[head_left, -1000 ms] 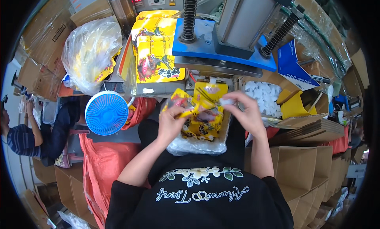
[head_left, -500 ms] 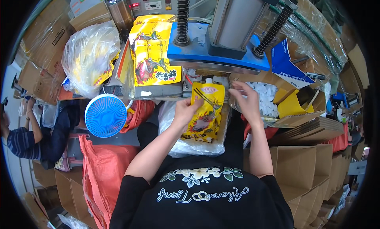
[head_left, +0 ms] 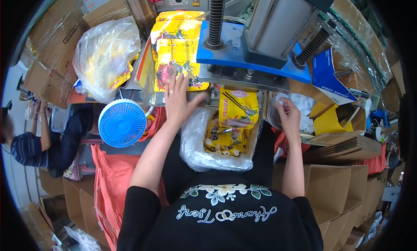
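The left hand [head_left: 177, 99] is spread wide, fingertips on the lower part of the stacked yellow printed pouches [head_left: 178, 55], its thumb blurred and held out to the side. The right hand [head_left: 290, 116] is narrowed, thumb and forefinger close together at a small white piece [head_left: 280, 102] beside the heap of white plastic pieces [head_left: 303, 105]; whether it grips that piece, I cannot tell. Between the 2 hands, 1 yellow pouch with a chopsticks print [head_left: 238, 110] lies face up over more yellow pouches [head_left: 226, 140] in a box lined with clear plastic [head_left: 193, 147] on the person's lap. Its top edge is just below the blue press [head_left: 226, 36], which has 2 coil springs visible. At the left are a blue-and-white fan [head_left: 122, 123] and a clear plastic bag of yellow packs [head_left: 106, 60]; a red sack [head_left: 110, 173] sits near the left forearm.
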### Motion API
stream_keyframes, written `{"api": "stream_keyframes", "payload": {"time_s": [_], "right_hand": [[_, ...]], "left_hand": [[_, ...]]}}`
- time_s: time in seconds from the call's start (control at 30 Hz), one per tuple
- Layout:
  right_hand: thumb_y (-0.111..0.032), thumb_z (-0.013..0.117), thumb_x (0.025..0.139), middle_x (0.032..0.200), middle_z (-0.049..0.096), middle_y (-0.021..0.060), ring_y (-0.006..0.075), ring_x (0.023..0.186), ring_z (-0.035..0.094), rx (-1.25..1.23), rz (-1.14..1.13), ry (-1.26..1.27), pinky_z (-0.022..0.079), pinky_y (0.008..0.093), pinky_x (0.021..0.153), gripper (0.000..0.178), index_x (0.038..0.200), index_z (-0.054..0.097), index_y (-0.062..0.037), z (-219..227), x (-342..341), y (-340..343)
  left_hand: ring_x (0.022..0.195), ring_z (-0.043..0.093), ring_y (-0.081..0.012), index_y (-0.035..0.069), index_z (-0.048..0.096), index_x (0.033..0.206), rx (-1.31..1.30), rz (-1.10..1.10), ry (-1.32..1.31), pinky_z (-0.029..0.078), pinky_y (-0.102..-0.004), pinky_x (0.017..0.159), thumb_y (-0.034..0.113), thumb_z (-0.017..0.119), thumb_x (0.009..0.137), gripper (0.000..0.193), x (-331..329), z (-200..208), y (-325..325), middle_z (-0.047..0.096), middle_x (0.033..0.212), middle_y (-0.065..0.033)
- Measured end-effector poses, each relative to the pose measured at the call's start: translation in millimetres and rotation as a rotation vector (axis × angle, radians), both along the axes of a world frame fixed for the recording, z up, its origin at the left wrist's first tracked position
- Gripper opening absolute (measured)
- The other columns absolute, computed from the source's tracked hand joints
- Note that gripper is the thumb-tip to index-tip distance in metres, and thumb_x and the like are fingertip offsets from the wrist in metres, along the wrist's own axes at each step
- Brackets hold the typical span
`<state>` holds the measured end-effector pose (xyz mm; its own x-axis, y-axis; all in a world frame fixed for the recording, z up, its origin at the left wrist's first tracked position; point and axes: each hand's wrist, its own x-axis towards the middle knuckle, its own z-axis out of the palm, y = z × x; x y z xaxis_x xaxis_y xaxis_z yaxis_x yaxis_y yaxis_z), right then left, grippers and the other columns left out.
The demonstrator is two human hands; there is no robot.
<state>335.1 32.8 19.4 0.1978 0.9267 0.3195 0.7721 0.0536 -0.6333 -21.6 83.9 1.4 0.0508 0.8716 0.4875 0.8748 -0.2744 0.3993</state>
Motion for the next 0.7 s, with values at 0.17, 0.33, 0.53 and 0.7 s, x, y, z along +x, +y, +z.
{"api": "stream_keyframes", "payload": {"time_s": [0.17, 0.33, 0.53, 0.7], "right_hand": [[-0.010, 0.068, 0.088, 0.086, 0.061, 0.0008, 0.0085, 0.077, 0.055, -0.041, 0.098, 0.346, 0.045, 0.0234, 0.068, 0.021, 0.106, 0.062, -0.0028, 23, -16, -9], [-0.009, 0.071, 0.085, 0.096, 0.067, 0.0035, 0.0102, 0.088, 0.060, -0.106, 0.238, 0.408, 0.048, 0.0245, 0.079, 0.023, 0.106, 0.066, -0.0015, 64, -70, -24], [-0.013, 0.071, 0.085, 0.101, 0.069, 0.0067, 0.0127, 0.092, 0.062, -0.285, 0.573, 0.322, 0.049, 0.0273, 0.082, 0.024, 0.104, 0.068, -0.0001, 63, -102, -29], [-0.013, 0.071, 0.084, 0.107, 0.069, 0.0081, 0.0144, 0.097, 0.063, -0.353, 0.544, 0.525, 0.049, 0.0285, 0.084, 0.030, 0.111, 0.067, -0.0013, 46, -93, -20]], "left_hand": [[0.118, 0.057, -0.0243, 0.011, 0.072, 0.102, 0.033, -0.062, -0.215, 0.022, -0.0511, 0.112, 0.018, 0.074, 0.080, 0.023, -25, -9, -37, 0.069, 0.111, -0.0074], [0.080, 0.064, -0.0134, -0.003, 0.070, 0.093, -0.181, -0.207, -0.771, 0.050, -0.0251, 0.074, -0.005, 0.068, 0.082, 0.012, -2, 18, -70, 0.070, 0.085, -0.0070], [0.080, 0.060, -0.0059, -0.004, 0.071, 0.094, -0.502, -0.353, -0.778, 0.048, -0.0233, 0.072, 0.002, 0.069, 0.085, 0.011, 26, -5, -96, 0.071, 0.085, -0.0036], [0.069, 0.058, -0.0055, -0.005, 0.071, 0.090, -0.804, -0.337, -0.843, 0.047, -0.0239, 0.063, 0.019, 0.068, 0.091, 0.025, 43, 8, -89, 0.069, 0.078, -0.0043]]}}
